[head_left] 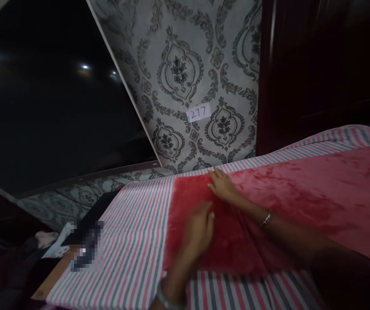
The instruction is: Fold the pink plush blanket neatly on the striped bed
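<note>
I'm pressing both hands flat on the red blanket [268,202], which is lying over the striped sheet [133,241].

My left hand [199,230] is resting palm down near the blanket's left edge, fingers together and slightly curled, blurred, so I can't tell if it's pinching the fabric or just lying on it. Bracelet [163,299] showing at that wrist.

My right hand [223,186] is lying just beyond the left one, fingers spread a little and flat on the blanket near its far edge, not gripping anything as far as I'm seeing. Bangle [266,218] on that wrist.

Progress, judging from how things lie: the blanket is already spread over most of the sheet to the right of my fingers, surface looking fairly flat with some darker nap marks. Its left edge is running straight just left of my left hand. Left of that edge the sheet is showing bare, and a strip of it is also showing past my right fingertips and under my left wrist. So the spreading is looking mostly done; smoothing around the left edge and near corner seems to be what's left. The blanket's right end is running out of view, can't judge it.

Beyond my fingers: patterned wall [188,64] with a tag [198,113] reading 277. Dark clutter far left of my hands, too dim to name.
</note>
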`<state>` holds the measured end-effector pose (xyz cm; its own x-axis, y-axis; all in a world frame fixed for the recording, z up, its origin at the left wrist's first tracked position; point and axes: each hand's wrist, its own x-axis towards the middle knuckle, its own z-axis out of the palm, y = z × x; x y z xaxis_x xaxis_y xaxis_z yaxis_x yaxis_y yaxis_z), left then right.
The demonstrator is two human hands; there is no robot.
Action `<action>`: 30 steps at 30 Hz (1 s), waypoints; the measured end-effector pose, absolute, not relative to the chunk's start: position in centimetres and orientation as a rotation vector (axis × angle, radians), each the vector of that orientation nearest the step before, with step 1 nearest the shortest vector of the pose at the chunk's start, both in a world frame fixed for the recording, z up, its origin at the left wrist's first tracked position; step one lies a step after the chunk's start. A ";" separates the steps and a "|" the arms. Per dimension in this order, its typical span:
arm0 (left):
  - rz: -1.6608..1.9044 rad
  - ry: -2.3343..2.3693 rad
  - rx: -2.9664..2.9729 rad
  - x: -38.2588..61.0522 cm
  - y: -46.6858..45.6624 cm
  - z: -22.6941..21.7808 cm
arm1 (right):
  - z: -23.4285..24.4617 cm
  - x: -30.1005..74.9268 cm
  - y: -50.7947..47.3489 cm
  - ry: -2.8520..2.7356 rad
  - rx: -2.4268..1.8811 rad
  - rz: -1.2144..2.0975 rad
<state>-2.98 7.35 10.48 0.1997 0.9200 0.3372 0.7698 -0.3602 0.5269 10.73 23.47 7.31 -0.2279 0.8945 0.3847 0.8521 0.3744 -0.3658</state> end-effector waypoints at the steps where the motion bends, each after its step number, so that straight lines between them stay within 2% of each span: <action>1: 0.842 1.712 2.244 -4.1 9.7 11.6 | 7.5 9.9 23.5 -2.122 -1.487 0.091; 4: 0.512 2.019 2.183 -6.8 16.2 12.6 | 6.6 8.2 23.6 -2.157 -1.530 0.076; 9: 0.113 2.240 2.103 -8.8 20.7 7.8 | 2.7 8.1 24.1 -2.245 -1.649 0.065; 14: 0.105 2.304 2.135 -9.5 20.8 4.9 | 1.9 8.5 24.5 -2.241 -1.653 0.093; 30: 0.135 2.366 1.936 -9.0 21.0 6.1 | 2.0 8.7 24.7 -2.254 -1.653 0.143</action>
<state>-8.98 20.99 6.12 -0.1977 0.9802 -0.0070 0.9731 0.1971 0.1197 8.71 24.69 2.03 -0.2648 0.9408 0.2118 0.9064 0.3177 -0.2784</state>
